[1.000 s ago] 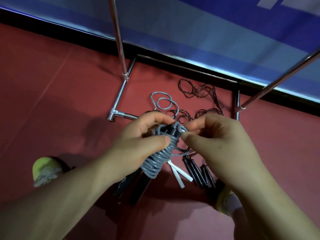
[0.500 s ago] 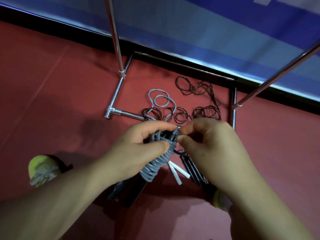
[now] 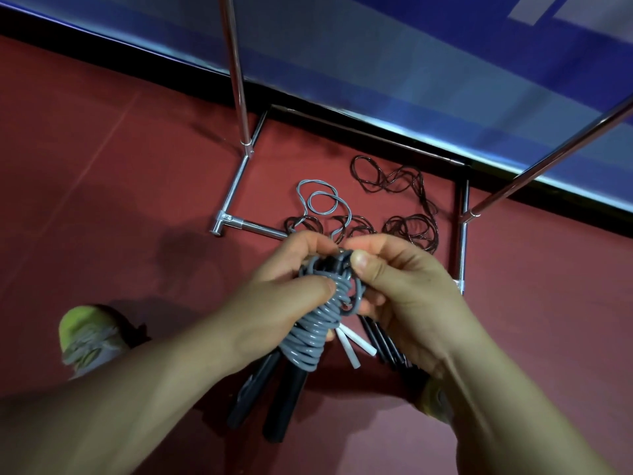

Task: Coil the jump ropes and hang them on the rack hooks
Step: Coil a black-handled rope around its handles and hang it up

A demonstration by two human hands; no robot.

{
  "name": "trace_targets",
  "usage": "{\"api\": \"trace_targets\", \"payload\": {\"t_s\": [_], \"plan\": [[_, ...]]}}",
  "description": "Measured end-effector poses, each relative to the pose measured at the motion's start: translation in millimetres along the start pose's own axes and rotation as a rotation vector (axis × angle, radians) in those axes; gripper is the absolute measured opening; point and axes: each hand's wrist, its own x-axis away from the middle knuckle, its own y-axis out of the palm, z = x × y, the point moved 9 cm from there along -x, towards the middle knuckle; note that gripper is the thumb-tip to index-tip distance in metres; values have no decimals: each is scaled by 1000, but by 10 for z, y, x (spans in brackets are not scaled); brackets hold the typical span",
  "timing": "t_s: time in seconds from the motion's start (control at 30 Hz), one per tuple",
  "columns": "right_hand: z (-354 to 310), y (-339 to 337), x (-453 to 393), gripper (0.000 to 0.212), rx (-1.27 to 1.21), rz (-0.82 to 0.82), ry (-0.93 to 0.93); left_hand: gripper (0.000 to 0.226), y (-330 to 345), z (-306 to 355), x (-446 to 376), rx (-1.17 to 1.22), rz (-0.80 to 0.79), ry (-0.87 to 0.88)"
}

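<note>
Your right hand [image 3: 404, 286] has closed in on the top of the grey plastic jump rope coil [image 3: 317, 323], thumb now pinching the last loop where earlier it stood slightly apart. Your left hand [image 3: 284, 296] keeps gripping the coil, wound round its black handles [image 3: 281, 402], above the red floor [image 3: 102, 186]. You're likely tucking the end. The chrome tube rack [image 3: 236, 80] waits beyond; no hooks are in view.

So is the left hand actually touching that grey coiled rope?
Touching. The head view shows the left hand wrapped round the grey rope coil, its thumb pressed across the turns and its fingers behind them.
</note>
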Motion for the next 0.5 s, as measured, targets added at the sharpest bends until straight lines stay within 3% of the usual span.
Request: {"api": "trace_targets", "payload": {"t_s": [0.13, 0.23, 0.33, 0.5], "plan": [[57, 94, 30, 22, -78, -59, 54, 37, -36, -2, 4, 10, 4, -38], [52, 91, 49, 6, -5, -67, 19, 49, -49, -37, -5, -73, -29, -38], [60, 38, 76, 19, 172, -53, -12, 54, -68, -49, -5, -198, -47, -1], [-97, -56, 181, 26, 543, 159, -316, 59, -53, -60, -14, -266, -63, 32]]}}
